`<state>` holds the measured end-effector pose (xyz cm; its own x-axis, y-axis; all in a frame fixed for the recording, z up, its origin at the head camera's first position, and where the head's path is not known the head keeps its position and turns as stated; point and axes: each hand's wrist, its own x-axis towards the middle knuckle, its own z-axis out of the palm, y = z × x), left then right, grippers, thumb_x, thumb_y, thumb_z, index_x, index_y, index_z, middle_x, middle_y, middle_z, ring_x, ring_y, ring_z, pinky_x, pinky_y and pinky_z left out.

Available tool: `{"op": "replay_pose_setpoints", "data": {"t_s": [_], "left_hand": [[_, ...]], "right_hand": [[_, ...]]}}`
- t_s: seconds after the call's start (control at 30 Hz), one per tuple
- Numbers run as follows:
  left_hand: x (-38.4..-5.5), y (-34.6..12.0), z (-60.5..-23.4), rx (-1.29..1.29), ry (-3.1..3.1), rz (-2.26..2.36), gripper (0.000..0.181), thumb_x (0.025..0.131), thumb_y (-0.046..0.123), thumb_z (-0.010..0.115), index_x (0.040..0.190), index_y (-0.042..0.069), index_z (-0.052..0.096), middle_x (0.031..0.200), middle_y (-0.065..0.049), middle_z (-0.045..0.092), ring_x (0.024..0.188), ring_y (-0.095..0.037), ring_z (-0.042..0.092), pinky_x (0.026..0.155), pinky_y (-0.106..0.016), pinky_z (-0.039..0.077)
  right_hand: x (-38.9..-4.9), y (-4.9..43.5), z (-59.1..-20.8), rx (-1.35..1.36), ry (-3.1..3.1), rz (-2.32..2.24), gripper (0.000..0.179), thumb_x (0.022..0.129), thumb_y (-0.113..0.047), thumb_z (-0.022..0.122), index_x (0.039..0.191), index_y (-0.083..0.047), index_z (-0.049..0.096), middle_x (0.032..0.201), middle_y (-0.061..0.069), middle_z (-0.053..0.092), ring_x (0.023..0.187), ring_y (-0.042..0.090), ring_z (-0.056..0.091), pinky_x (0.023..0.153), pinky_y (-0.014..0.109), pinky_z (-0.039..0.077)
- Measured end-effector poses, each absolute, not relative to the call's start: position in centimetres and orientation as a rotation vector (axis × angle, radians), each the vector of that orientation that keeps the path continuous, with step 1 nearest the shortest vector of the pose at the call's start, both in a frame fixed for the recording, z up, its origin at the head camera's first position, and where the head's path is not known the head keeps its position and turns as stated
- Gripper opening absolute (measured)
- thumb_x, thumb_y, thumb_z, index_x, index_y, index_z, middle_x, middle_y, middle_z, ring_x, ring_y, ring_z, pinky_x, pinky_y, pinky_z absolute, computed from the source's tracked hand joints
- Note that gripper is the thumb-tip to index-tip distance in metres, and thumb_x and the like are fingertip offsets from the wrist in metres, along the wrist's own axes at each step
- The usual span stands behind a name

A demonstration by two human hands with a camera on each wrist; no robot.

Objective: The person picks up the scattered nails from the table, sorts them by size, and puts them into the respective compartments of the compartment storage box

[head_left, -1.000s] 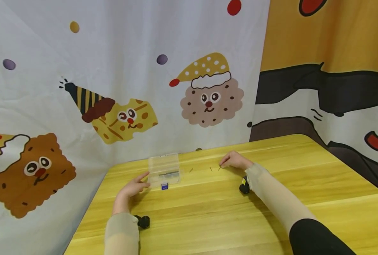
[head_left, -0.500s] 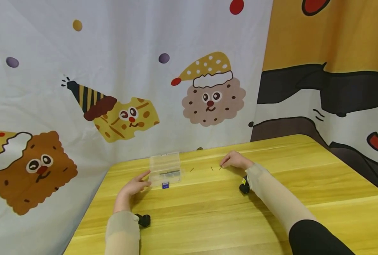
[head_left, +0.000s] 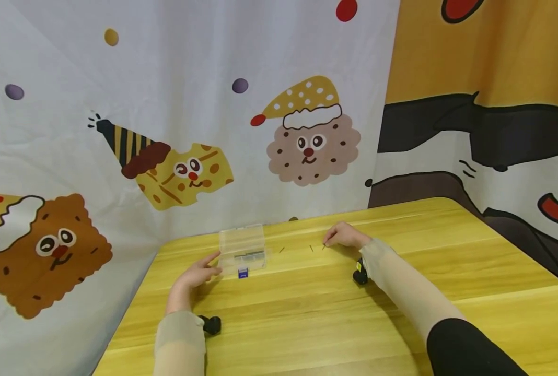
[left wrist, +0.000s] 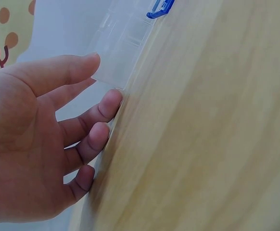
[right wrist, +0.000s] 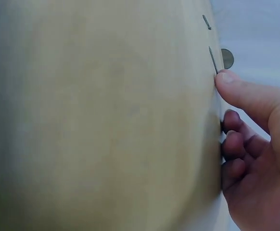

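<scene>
In the head view a clear plastic box (head_left: 242,240) with a blue latch (head_left: 243,273) stands with its lid raised, and long thin dark pieces (head_left: 250,255) lie in it. My left hand (head_left: 197,275) is at its left side, fingers loosely extended; in the left wrist view the thumb (left wrist: 89,65) overlaps the box's end. Farther right, my right hand (head_left: 347,236) pinches a nail (right wrist: 213,60) between thumb and fingers, its pointed end sticking out close to the table. A second nail (right wrist: 206,22) lies just beyond it, and another nail (head_left: 281,250) nearer the box.
The wooden table (head_left: 298,313) ends at the back against a white curtain (head_left: 189,78) with cartoon prints. Black wrist cameras sit under both forearms, the left camera (head_left: 211,325) and the right camera (head_left: 361,273) low over the table.
Both hands stay in place, the right still pinching the nail. Only a slight shift of the head view shows; the box and loose nails lie as before.
</scene>
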<state>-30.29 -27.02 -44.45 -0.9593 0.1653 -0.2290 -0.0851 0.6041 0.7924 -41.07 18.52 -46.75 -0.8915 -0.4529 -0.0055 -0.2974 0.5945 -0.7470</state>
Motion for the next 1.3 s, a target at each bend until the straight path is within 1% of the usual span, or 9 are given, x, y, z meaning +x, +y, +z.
{"op": "replay_pose_setpoints", "data": {"t_s": [0.2, 0.47, 0.6, 0.73, 0.83, 1.03, 1.1, 1.2, 1.3], "left_hand": [[-30.3, -26.9, -44.4, 0.064, 2.549, 1.293, 0.064, 0.099, 0.02, 0.055, 0.154, 0.012, 0.026, 0.149, -0.034, 0.026, 0.122, -0.053, 0.044, 0.103, -0.063, 0.03], [-30.3, -27.0, -44.5, 0.052, 2.543, 1.305, 0.065, 0.098, 0.021, 0.057, 0.155, 0.013, 0.026, 0.149, -0.033, 0.027, 0.123, -0.052, 0.044, 0.102, -0.062, 0.032], [-30.2, -26.9, -44.5, 0.061, 2.551, 1.291, 0.065, 0.098, 0.022, 0.057, 0.155, 0.013, 0.026, 0.148, -0.034, 0.028, 0.121, -0.053, 0.045, 0.102, -0.064, 0.032], [-30.1, -27.0, -44.5, 0.072, 2.563, 1.281, 0.065, 0.098, 0.022, 0.057, 0.154, 0.013, 0.026, 0.148, -0.034, 0.029, 0.12, -0.052, 0.046, 0.101, -0.063, 0.033], [-30.2, -27.1, -44.6, 0.078, 2.563, 1.285, 0.064, 0.098, 0.022, 0.056, 0.154, 0.012, 0.027, 0.149, -0.033, 0.028, 0.12, -0.053, 0.046, 0.101, -0.063, 0.033], [-30.0, -27.3, -44.7, 0.074, 2.559, 1.295, 0.064, 0.098, 0.021, 0.057, 0.154, 0.012, 0.027, 0.15, -0.033, 0.026, 0.119, -0.053, 0.047, 0.101, -0.063, 0.034], [-30.0, -27.2, -44.7, 0.069, 2.561, 1.295, 0.064, 0.098, 0.021, 0.057, 0.154, 0.012, 0.028, 0.149, -0.033, 0.027, 0.119, -0.052, 0.047, 0.101, -0.063, 0.033], [-30.0, -27.1, -44.6, 0.064, 2.555, 1.303, 0.064, 0.098, 0.021, 0.056, 0.154, 0.012, 0.027, 0.149, -0.033, 0.027, 0.12, -0.053, 0.046, 0.101, -0.063, 0.032], [-30.1, -27.0, -44.7, 0.06, 2.547, 1.317, 0.062, 0.099, 0.02, 0.055, 0.154, 0.013, 0.027, 0.149, -0.032, 0.028, 0.121, -0.053, 0.045, 0.102, -0.063, 0.032]], "right_hand": [[-41.7, 18.2, -45.8, -0.691, 2.579, -1.183, 0.013, 0.091, -0.007, 0.065, 0.097, 0.001, 0.074, 0.098, 0.007, 0.071, 0.086, 0.017, 0.058, 0.082, 0.032, 0.045], [-42.0, 17.3, -43.5, -0.69, 2.589, -1.195, 0.02, 0.093, -0.01, 0.064, 0.104, 0.004, 0.071, 0.101, 0.007, 0.07, 0.094, 0.021, 0.06, 0.087, 0.038, 0.048], [-42.3, 16.9, -42.6, -0.696, 2.6, -1.224, 0.02, 0.093, -0.011, 0.064, 0.105, 0.004, 0.071, 0.102, 0.007, 0.07, 0.092, 0.02, 0.059, 0.082, 0.039, 0.049], [-42.2, 16.3, -42.1, -0.705, 2.59, -1.237, 0.023, 0.094, -0.013, 0.063, 0.108, 0.003, 0.071, 0.104, 0.007, 0.069, 0.089, 0.019, 0.058, 0.082, 0.042, 0.049], [-41.6, 15.5, -41.6, -0.738, 2.577, -1.253, 0.022, 0.094, -0.013, 0.063, 0.107, 0.003, 0.071, 0.105, 0.008, 0.069, 0.089, 0.019, 0.058, 0.081, 0.04, 0.049], [-41.4, 13.3, -42.2, -0.79, 2.553, -1.265, 0.022, 0.094, -0.013, 0.064, 0.107, 0.004, 0.07, 0.104, 0.008, 0.069, 0.088, 0.019, 0.058, 0.081, 0.043, 0.05], [-41.6, 12.5, -42.6, -0.813, 2.539, -1.251, 0.023, 0.094, -0.013, 0.064, 0.108, 0.004, 0.07, 0.103, 0.006, 0.069, 0.088, 0.017, 0.058, 0.081, 0.04, 0.05], [-41.3, 11.4, -42.5, -0.847, 2.516, -1.238, 0.023, 0.094, -0.013, 0.063, 0.108, 0.003, 0.07, 0.104, 0.005, 0.068, 0.092, 0.02, 0.059, 0.083, 0.039, 0.05], [-41.1, 10.4, -42.3, -0.866, 2.505, -1.227, 0.022, 0.095, -0.013, 0.063, 0.108, 0.003, 0.07, 0.102, 0.003, 0.068, 0.094, 0.027, 0.061, 0.083, 0.043, 0.05]]}}
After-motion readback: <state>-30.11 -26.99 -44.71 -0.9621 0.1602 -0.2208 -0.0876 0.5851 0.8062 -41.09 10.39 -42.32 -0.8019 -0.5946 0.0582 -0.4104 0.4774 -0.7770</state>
